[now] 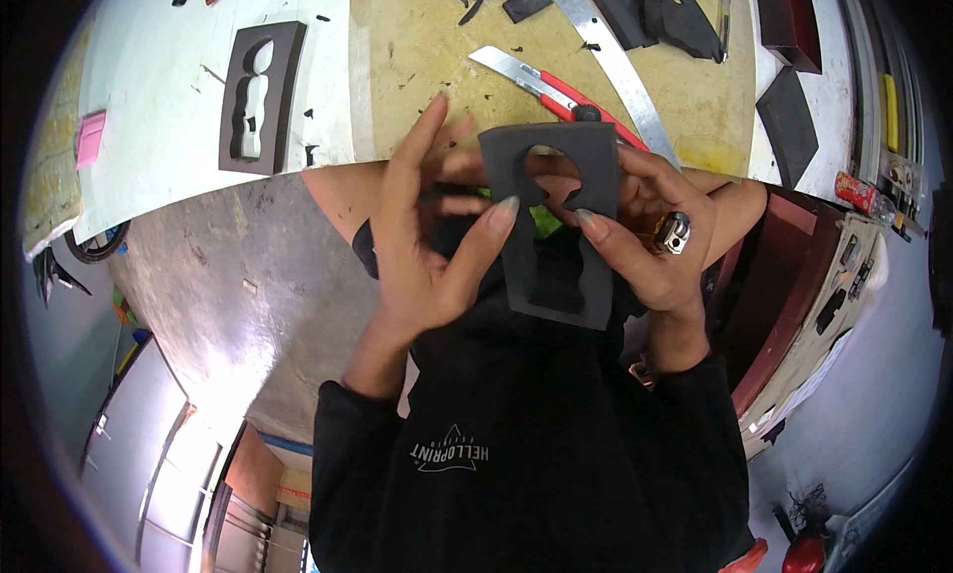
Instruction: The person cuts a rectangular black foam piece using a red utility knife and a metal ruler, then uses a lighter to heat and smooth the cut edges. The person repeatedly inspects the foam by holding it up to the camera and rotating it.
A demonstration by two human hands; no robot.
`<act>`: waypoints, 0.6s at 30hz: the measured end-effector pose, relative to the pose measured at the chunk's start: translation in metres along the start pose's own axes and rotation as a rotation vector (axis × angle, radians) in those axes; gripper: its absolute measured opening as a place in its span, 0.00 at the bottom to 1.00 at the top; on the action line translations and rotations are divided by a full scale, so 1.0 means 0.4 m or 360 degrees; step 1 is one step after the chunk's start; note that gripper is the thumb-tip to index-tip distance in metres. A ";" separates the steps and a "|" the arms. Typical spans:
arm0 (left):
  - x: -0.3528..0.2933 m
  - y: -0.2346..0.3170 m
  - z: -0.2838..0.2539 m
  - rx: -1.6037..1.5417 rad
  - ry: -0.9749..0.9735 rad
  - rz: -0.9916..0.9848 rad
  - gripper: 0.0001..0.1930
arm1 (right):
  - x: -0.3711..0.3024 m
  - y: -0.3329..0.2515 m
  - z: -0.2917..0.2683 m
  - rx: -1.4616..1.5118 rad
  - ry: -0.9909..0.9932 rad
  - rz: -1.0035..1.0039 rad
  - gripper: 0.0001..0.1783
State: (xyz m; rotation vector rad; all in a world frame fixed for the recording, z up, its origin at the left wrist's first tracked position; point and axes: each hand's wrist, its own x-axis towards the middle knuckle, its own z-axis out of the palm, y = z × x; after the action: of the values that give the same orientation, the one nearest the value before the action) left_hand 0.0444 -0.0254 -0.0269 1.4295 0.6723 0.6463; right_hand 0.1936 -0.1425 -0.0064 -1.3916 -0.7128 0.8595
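A dark grey foam block [586, 265] with a shaped cutout through it stands tilted in front of my chest. My left hand [427, 236] grips its left side, thumb on the front face near the cutout and some fingers reaching behind; the index finger points up, off the foam. On the other side, my right hand [660, 236] holds the edge, its thumb tip beside the round upper opening. A silver ring-like piece [673, 233] sits on that hand. Just beyond the block lies a red utility knife [556, 92] with its blade out, partly hidden by the foam.
A metal ruler [611, 57] crosses the yellowish cutting board [417, 37]. Another foam block [283, 97] with a similar cutout lies at left on the white tabletop [328, 37]. Dark foam offcuts [615, 7] are at the back, a pink piece [90, 138] at far left.
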 end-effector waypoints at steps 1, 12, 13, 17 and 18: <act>0.017 0.004 -0.008 0.0173 -0.0005 0.0064 0.31 | 0.001 0.000 0.006 -0.0040 -0.0002 -0.0058 0.26; 0.075 0.016 -0.008 0.0829 -0.0238 0.0384 0.11 | -0.006 -0.011 -0.015 -0.0401 -0.0191 0.0015 0.24; 0.078 0.022 -0.005 0.0940 -0.0279 0.0468 0.10 | -0.003 -0.013 -0.015 -0.0322 -0.0161 0.0038 0.25; 0.082 0.028 -0.005 0.1179 -0.0318 0.0599 0.08 | 0.012 -0.037 -0.021 0.0158 0.0051 0.0250 0.33; 0.081 0.023 -0.007 0.1189 -0.0294 0.0578 0.08 | 0.012 -0.046 -0.051 0.0362 0.0092 0.0352 0.36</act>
State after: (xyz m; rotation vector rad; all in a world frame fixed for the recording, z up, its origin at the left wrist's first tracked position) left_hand 0.0637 0.0013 -0.0187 2.3116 0.5279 0.5491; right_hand 0.2149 -0.1491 0.0102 -1.2988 -0.4068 1.0357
